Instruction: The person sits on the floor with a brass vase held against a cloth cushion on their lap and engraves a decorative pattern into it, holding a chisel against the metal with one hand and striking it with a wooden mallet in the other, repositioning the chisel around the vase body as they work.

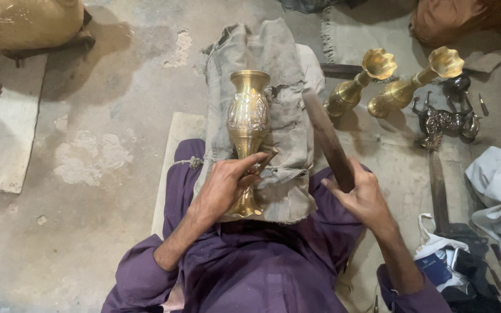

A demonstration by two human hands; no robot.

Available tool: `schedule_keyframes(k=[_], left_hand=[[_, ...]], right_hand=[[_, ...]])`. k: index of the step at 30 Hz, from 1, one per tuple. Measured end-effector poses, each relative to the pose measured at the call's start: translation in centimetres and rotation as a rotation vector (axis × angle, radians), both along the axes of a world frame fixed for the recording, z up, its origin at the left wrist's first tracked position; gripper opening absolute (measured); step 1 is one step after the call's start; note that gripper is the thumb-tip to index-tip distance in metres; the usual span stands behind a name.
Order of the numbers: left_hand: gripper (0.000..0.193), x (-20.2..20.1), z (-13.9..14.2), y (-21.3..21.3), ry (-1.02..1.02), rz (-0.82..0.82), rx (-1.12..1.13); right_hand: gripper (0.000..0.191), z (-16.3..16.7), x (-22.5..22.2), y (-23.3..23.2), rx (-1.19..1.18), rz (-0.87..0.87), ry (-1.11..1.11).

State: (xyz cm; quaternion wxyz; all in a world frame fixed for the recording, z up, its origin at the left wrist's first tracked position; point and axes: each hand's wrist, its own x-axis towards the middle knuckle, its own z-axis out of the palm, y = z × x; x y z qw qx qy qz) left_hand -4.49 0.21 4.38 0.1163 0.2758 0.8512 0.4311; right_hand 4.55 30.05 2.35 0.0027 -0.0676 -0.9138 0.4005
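Workplace: I look down at my lap, legs in purple cloth, with a worn grey cloth pad [279, 116] laid along them on a bare concrete floor [117, 145].
Vase position: the brass vase [248, 124] lies on that pad, between my knees, touching the cloth along its side.
Vase axis: its long axis runs almost straight away from me; the open mouth points to the far end, the foot points back toward my body, tilted slightly to my left.
Progress: the belly already carries a band of engraved pattern; the neck and the lower stem look plain. I judge the chasing is partly done, how much remains I cannot tell.
Right hand: my right hand [362, 194] is clenched around the lower end of a long dark flat bar [327, 139], raised slantwise beside the vase.
Left hand: my left hand [227, 185] grips the vase foot and pinches a small chisel [265, 159] against the stem.
Nearby: two finished brass vases [392, 81] lie well apart, to my right.
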Motion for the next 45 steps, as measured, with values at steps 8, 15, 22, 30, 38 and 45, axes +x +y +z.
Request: schedule_keyframes(k=[8,15,22,30,38,45], left_hand=[[0.048,-0.1,0.1,0.1,0.020,-0.007,0.006],[0.048,-0.2,0.3,0.1,-0.033,-0.028,-0.033],[0.048,-0.3,0.2,-0.1,0.007,-0.056,-0.030],[0.050,-0.4,-0.1,-0.5,-0.021,-0.098,0.008],[0.053,-0.3,-0.3,-0.8,-0.032,-0.098,0.010],[0.053,-0.3,-0.9,-0.6,-0.067,-0.100,0.010]], right_hand=[[0.056,-0.8,0.0,0.2,0.046,0.039,0.088],[0.041,-0.8,-0.1,-0.1,-0.087,-0.108,-0.023],[0.043,-0.4,0.2,-0.8,0.118,-0.023,0.026],[0.049,-0.8,0.4,-0.5,0.110,-0.099,0.023],[0.043,-0.5,0.4,-0.7,0.071,-0.066,0.065],[0.053,-0.3,0.6,-0.5,0.211,-0.051,-0.032]])
